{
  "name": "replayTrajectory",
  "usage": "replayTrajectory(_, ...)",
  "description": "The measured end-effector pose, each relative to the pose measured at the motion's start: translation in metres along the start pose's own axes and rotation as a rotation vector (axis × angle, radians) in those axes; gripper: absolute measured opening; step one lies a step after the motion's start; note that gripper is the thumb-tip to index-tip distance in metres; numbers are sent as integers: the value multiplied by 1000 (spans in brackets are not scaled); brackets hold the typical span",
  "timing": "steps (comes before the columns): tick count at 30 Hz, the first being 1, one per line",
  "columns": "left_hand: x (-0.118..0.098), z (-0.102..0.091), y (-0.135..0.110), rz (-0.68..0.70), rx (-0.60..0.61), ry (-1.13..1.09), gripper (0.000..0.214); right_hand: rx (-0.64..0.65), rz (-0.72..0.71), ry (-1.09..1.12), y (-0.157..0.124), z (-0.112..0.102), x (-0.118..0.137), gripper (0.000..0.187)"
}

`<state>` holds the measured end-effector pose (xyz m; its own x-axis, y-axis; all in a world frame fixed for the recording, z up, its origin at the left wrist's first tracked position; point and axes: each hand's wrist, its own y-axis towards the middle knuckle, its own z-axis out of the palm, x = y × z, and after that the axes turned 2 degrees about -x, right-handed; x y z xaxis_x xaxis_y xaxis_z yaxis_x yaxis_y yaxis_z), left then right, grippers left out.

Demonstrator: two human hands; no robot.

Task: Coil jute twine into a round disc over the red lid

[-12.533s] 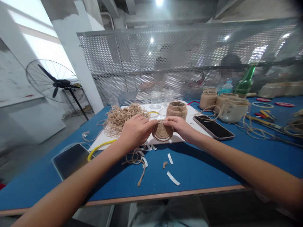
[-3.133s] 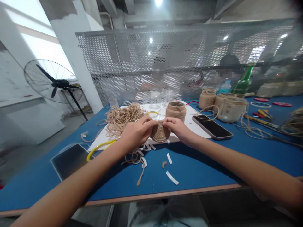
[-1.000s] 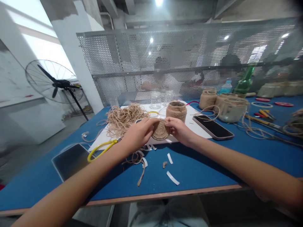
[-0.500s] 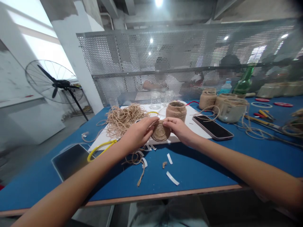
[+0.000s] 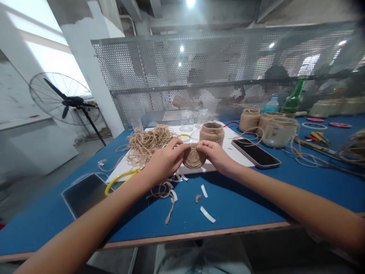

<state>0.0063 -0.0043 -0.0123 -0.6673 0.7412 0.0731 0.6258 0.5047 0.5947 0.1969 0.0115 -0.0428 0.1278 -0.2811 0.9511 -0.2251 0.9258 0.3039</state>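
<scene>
Between my two hands is a round disc of coiled jute twine (image 5: 194, 158), tilted so its spiral face shows. My left hand (image 5: 168, 155) pinches its left edge, while the thumb and fingers of my right hand (image 5: 213, 153) grip the upper right edge. Just behind the disc stands a jar wrapped in twine (image 5: 211, 133), its mouth uncovered. A loose heap of jute twine (image 5: 151, 140) lies beyond my left hand on a white board (image 5: 238, 159). Yellow-handled scissors (image 5: 121, 179) rest beside my left forearm, partly hidden.
A phone (image 5: 256, 153) lies to the right, near more twine-wrapped jars (image 5: 250, 118) and a green bottle (image 5: 294, 97). Clear glass jars (image 5: 187, 121) stand at the back before a perforated metal screen (image 5: 159, 72). Paper strips (image 5: 207, 214) lie on the blue table (image 5: 239, 205). A dark tablet-like panel (image 5: 87, 194) is at left.
The disc has turned slightly, so more of its spiral face shows. The fingers of my left hand have shifted and curled in at its edge; my right hand stays almost in place.
</scene>
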Motion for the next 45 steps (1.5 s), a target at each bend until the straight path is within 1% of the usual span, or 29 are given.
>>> replayTrajectory(3,-1,-1,2,5,1,-47,30,0,-13,14,0,1,0,16)
replayTrajectory(5,-1,-1,1,23,-4,-24,32,0,-18,26,0,1,0,16)
replayTrajectory(7,-1,-1,-1,42,-13,97,36,3,-20,28,0,0,-1,16)
replayTrajectory(11,-1,-3,-6,128,9,432,46,-7,-43,-14,0,0,-1,16)
replayTrajectory(13,-2,-3,-7,152,21,479,49,-13,-46,-27,0,0,0,17)
replayTrajectory(15,-2,-3,-6,127,16,444,50,-14,-47,-30,-1,0,1,17)
replayTrajectory(17,-1,-1,-6,78,15,364,49,-18,-49,-33,-1,1,2,18)
replayTrajectory(20,0,1,-4,19,31,183,46,-37,-27,-8,-1,2,2,18)
replayTrajectory(24,-1,0,0,-53,91,-84,42,-66,-13,98,-2,1,2,16)
replayTrajectory(27,-5,-2,2,-120,97,-229,41,-49,-4,161,-3,1,4,14)
replayTrajectory(30,-8,-3,4,-133,77,-342,39,-5,29,191,-4,0,4,10)
replayTrajectory(33,-7,-3,5,-103,68,-385,38,41,56,173,-3,-2,5,9)
replayTrajectory(37,-5,-3,5,-59,84,-401,34,81,49,33,-1,-3,5,13)
replayTrajectory(40,-5,-4,5,-35,99,-393,34,101,32,-33,-1,-3,6,14)
replayTrajectory(42,-6,-5,5,-35,107,-378,35,99,29,-56,-1,-3,6,14)
replayTrajectory(45,-5,-5,4,-80,108,-319,37,92,15,-57,-2,-3,5,15)
